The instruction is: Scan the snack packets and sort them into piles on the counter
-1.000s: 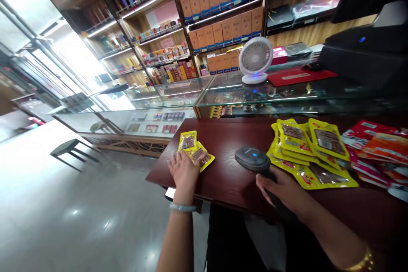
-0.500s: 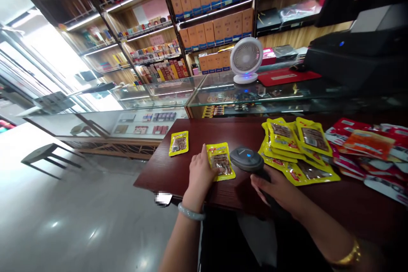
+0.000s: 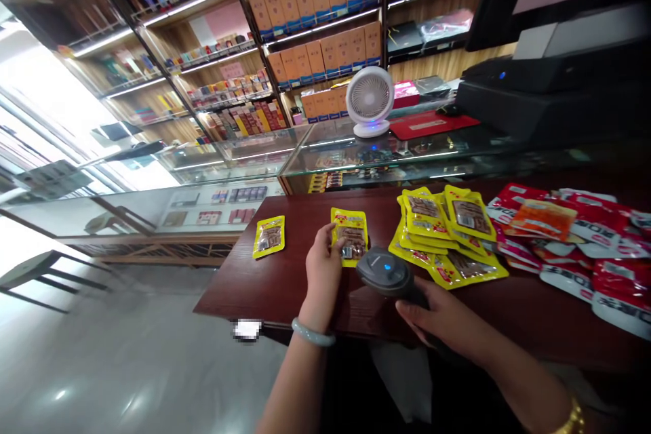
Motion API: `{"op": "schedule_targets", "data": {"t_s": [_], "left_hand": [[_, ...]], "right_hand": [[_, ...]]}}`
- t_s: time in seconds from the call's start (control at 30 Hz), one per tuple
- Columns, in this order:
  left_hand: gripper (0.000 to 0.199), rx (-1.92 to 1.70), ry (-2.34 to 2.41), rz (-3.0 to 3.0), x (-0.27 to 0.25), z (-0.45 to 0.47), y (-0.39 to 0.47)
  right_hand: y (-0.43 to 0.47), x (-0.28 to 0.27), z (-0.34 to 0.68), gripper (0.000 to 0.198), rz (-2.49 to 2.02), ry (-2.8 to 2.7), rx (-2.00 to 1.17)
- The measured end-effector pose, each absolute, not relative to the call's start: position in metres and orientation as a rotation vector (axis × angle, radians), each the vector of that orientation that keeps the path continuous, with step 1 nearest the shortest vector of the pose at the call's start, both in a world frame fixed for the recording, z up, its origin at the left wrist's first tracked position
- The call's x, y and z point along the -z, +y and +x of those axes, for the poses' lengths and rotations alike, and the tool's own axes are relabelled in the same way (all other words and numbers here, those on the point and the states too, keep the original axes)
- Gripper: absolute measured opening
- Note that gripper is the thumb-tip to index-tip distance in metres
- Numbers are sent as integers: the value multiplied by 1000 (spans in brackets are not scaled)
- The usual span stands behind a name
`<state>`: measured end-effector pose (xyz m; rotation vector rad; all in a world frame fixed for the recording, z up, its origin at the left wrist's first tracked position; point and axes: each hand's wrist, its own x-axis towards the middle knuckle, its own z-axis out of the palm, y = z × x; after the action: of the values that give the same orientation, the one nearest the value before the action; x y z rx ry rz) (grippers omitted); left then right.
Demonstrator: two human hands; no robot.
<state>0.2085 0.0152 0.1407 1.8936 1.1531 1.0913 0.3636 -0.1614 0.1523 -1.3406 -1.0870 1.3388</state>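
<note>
1. Wrapping its fingers around the dark grey barcode scanner (image 3: pixel 379 270), the right hand (image 3: pixel 440 308) holds it above the tabletop (image 3: pixel 234 285), a blue light showing on top.
2. Just left of the barcode scanner, the left hand (image 3: pixel 324 268) touches a yellow snack packet (image 3: pixel 352 222) along its left side, fingers loosely curved; whether they pinch it, I cannot tell.
3. That packet lies just beyond the barcode scanner, which overlaps its lower right corner in this view.
4. Farther left of the barcode scanner lies a single yellow packet (image 3: pixel 269 236), well apart from the left hand.
5. Right of the barcode scanner is a pile of yellow packets (image 3: pixel 427 234); farther right lie red-and-white packets (image 3: pixel 600 224) and an orange packet (image 3: pixel 544 219).
6. Well beyond the barcode scanner, a white fan (image 3: pixel 370 98) stands upright on the glass display case (image 3: pixel 325 152).
</note>
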Motion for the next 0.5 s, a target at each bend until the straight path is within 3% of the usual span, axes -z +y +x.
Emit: {"op": "schedule_targets", "data": {"t_s": [0.33,0.5], "left_hand": [[32,-1041,1142,1932,-138,232,26],[38,-902,1220,2030,-138,271,56]], "right_hand": [[-164,-152,373,65,-1324,-1033,-1282],[-167,-154,380,62,-1311,-1008,-1276]]}}
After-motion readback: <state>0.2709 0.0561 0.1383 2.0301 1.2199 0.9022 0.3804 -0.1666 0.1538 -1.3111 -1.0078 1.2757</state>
